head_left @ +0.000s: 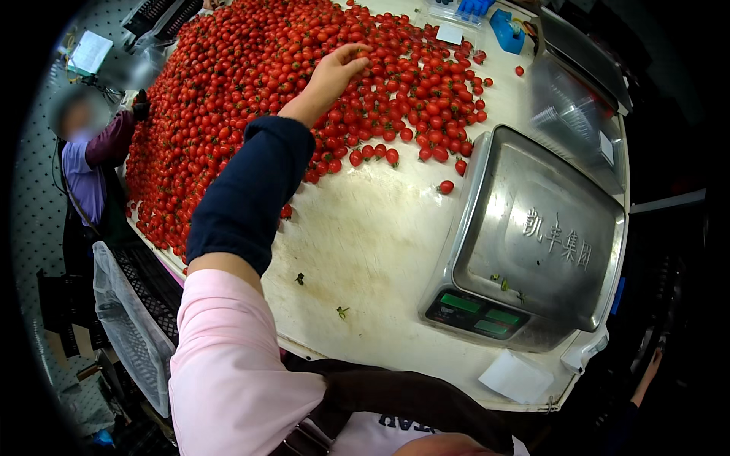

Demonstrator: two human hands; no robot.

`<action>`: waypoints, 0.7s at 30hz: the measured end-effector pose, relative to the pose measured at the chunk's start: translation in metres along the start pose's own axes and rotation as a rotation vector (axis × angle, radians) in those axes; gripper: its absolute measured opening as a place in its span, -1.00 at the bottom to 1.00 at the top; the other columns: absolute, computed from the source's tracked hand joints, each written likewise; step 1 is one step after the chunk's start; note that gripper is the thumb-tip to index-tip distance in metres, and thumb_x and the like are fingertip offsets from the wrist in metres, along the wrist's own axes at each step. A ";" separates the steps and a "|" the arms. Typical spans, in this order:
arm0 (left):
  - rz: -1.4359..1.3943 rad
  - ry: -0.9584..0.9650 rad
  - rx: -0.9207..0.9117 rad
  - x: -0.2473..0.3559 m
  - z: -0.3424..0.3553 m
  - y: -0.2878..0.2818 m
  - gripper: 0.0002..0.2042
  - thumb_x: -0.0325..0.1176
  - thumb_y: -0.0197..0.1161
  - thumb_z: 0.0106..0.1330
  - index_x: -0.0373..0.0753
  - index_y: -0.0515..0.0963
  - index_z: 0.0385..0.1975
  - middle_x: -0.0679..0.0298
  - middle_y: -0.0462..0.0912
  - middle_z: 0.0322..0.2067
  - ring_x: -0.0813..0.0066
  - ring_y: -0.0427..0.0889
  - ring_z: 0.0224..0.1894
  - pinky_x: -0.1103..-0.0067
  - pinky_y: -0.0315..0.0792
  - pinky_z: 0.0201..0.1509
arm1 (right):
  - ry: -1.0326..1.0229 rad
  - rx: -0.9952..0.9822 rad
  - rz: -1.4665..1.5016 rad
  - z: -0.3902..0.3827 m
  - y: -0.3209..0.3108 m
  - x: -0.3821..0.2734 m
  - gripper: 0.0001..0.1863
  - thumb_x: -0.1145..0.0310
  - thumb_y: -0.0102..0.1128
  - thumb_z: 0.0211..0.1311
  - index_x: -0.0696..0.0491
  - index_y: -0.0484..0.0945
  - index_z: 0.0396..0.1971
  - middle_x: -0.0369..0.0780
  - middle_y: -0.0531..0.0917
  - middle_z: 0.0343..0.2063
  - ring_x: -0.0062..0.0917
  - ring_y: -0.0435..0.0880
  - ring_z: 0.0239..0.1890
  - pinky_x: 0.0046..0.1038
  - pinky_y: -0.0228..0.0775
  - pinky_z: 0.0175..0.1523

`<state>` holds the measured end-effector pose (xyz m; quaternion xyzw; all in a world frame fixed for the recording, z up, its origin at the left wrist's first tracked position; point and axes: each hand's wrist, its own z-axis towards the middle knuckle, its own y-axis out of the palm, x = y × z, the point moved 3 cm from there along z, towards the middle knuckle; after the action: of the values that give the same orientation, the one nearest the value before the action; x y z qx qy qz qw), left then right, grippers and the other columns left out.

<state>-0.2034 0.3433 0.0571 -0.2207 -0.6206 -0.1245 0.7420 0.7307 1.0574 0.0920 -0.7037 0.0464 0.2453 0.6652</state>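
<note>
A large heap of red cherry tomatoes, some with green stems, covers the far and left part of the pale table. My left arm, in a dark blue oversleeve, stretches over it. At the heap's far middle, my left hand has its thumb and finger curled together, with a bit of red between the tips that looks like a cherry tomato. My right hand hangs low beyond the table's right side, by dark objects; its fingers are lost in shadow. Nearest the bare tabletop, a few loose tomatoes lie apart.
A steel-topped scale stands at the right, with green bits on its pan. Behind it are clear plastic containers and a blue tape dispenser. White paper lies in front. Another person works at the left, near a plastic-lined crate.
</note>
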 end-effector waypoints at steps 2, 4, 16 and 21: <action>-0.102 -0.047 -0.074 0.007 -0.022 0.009 -0.68 -0.38 0.16 0.51 -0.23 0.50 0.20 0.35 0.62 -0.15 0.62 0.59 -0.10 0.65 0.52 0.00 | -0.016 0.006 -0.011 -0.007 -0.008 -0.002 -0.41 -0.05 -0.03 0.51 0.07 0.39 0.30 -0.05 0.53 0.22 -0.20 0.52 0.22 -0.28 0.34 0.23; -0.205 -0.087 -0.141 0.014 -0.045 0.016 -0.66 -0.36 0.14 0.52 -0.21 0.48 0.24 0.36 0.58 -0.16 0.63 0.55 -0.11 0.65 0.51 0.00 | -0.034 0.009 -0.031 -0.015 -0.019 -0.007 -0.42 -0.04 -0.03 0.51 0.09 0.40 0.29 -0.05 0.54 0.21 -0.21 0.52 0.21 -0.29 0.35 0.23; -0.629 -0.327 -0.191 0.089 -0.206 0.032 -0.46 -0.01 -0.28 0.66 -0.30 0.43 0.29 0.39 0.50 -0.25 0.62 0.40 -0.23 0.62 0.38 -0.04 | -0.121 -0.001 0.024 0.002 -0.002 -0.017 -0.53 0.06 0.08 0.50 0.17 0.47 0.10 -0.14 0.62 -0.04 -0.40 0.57 -0.03 -0.42 0.38 0.11; -0.466 -0.316 -0.083 0.097 -0.268 0.005 -0.62 -0.24 -0.03 0.59 -0.36 0.46 0.22 0.39 0.50 -0.31 0.64 0.39 -0.31 0.67 0.36 -0.14 | -0.152 -0.034 0.006 0.018 -0.002 -0.010 -0.52 0.06 0.09 0.50 0.19 0.47 0.11 -0.13 0.62 -0.03 -0.41 0.57 -0.02 -0.42 0.38 0.12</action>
<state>0.0503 0.2273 0.1156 -0.1193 -0.7571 -0.2810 0.5776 0.7172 1.0725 0.0977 -0.6940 -0.0060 0.3008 0.6541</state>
